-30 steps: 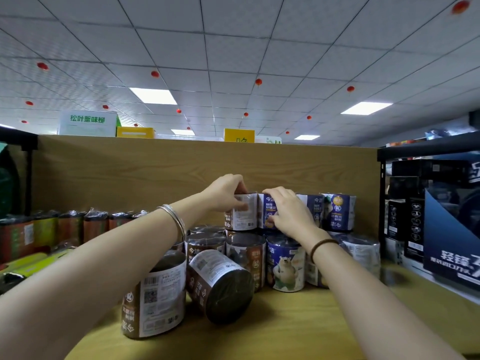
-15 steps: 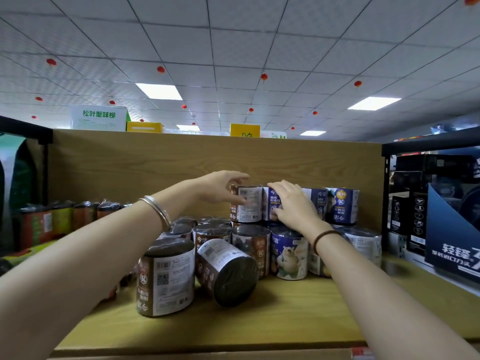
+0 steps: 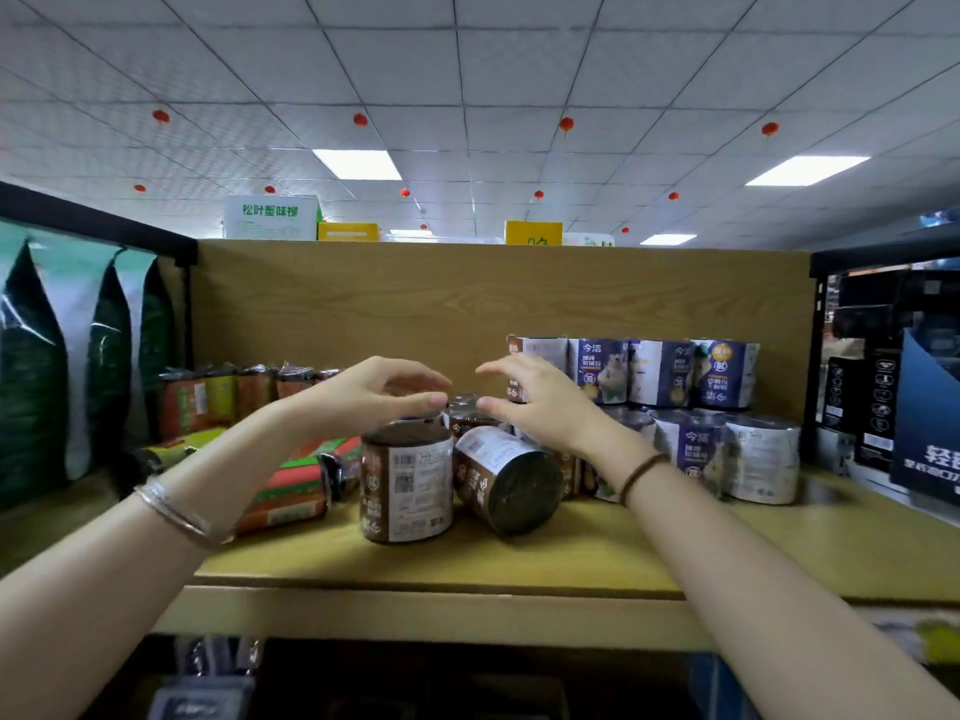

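Observation:
Brown-labelled rolls stand on a wooden shelf (image 3: 597, 558): one upright roll (image 3: 408, 485) at the front, and one tipped roll (image 3: 506, 478) lying on its side beside it. My left hand (image 3: 374, 394) hovers just above the upright roll, fingers loosely curved, holding nothing. My right hand (image 3: 535, 402) hovers above the tipped roll, fingers spread and relaxed, empty. Behind my right hand a top row of blue and white rolls (image 3: 660, 374) sits stacked on a lower row (image 3: 727, 454).
Green pouches (image 3: 62, 366) stand at the far left. Red and green packs (image 3: 291, 491) lie left of the rolls, with more upright ones (image 3: 218, 402) behind. Dark boxes (image 3: 872, 402) fill the right bay. A wooden back panel (image 3: 467, 298) closes the shelf.
Both hands have let go of the top-row rolls and pulled back toward me, down to just over the front brown rolls. The camera has moved back and lower.

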The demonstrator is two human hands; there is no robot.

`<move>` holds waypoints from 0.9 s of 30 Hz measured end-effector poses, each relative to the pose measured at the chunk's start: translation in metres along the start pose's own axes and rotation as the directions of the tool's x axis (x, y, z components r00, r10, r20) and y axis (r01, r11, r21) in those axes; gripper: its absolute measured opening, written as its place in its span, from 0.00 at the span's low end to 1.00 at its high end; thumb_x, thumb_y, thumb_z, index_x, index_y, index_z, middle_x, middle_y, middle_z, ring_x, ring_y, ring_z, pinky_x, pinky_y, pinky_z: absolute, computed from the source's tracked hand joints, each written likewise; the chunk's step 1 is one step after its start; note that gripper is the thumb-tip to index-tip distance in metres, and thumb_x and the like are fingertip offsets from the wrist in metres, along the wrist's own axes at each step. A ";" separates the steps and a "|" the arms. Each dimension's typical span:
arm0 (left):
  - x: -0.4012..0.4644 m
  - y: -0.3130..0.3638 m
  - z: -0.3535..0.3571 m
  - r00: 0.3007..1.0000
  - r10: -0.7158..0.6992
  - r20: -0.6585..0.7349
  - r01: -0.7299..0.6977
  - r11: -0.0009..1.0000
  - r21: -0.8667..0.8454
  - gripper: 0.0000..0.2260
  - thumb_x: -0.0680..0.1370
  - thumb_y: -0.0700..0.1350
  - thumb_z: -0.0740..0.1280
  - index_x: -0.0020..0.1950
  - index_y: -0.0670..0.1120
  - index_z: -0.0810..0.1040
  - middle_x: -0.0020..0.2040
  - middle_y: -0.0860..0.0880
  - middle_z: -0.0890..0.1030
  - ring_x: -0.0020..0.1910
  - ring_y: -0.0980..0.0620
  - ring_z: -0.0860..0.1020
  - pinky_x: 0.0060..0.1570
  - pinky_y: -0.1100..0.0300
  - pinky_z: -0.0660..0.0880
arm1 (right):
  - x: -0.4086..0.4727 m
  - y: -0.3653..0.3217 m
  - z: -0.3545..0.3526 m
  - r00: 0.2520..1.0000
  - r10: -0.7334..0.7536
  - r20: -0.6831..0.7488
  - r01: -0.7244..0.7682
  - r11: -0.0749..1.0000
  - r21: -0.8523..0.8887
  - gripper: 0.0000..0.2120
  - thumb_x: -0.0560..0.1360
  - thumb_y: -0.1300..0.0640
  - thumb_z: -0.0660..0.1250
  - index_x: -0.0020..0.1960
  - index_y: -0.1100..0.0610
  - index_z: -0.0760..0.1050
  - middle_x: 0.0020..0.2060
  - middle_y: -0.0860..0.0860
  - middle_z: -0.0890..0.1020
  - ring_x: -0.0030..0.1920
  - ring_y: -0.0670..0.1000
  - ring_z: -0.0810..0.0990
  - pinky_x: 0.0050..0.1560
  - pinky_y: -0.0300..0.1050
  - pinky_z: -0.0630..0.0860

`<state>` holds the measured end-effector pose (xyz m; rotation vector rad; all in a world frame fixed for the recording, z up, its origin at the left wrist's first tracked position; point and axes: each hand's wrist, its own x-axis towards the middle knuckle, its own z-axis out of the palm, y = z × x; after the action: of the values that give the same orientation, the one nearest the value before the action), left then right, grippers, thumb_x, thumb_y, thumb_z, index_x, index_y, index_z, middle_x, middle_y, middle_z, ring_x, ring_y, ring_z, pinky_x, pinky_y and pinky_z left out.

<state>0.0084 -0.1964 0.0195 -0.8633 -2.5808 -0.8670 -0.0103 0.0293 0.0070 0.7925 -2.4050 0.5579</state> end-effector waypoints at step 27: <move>-0.041 -0.027 0.024 0.963 0.169 -0.212 -0.135 0.977 0.163 0.20 0.71 0.53 0.73 0.62 0.52 0.79 0.59 0.58 0.78 0.59 0.62 0.74 0.54 0.64 0.75 | -0.029 -0.037 -0.015 0.969 0.124 0.215 -0.123 0.992 -0.016 0.26 0.63 0.52 0.76 0.58 0.48 0.70 0.55 0.46 0.74 0.55 0.48 0.73 0.53 0.47 0.72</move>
<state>0.0221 -0.2178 -0.0292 -0.8544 -2.3154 -0.6778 0.0391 0.0217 0.0086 0.7388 -2.6688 0.5405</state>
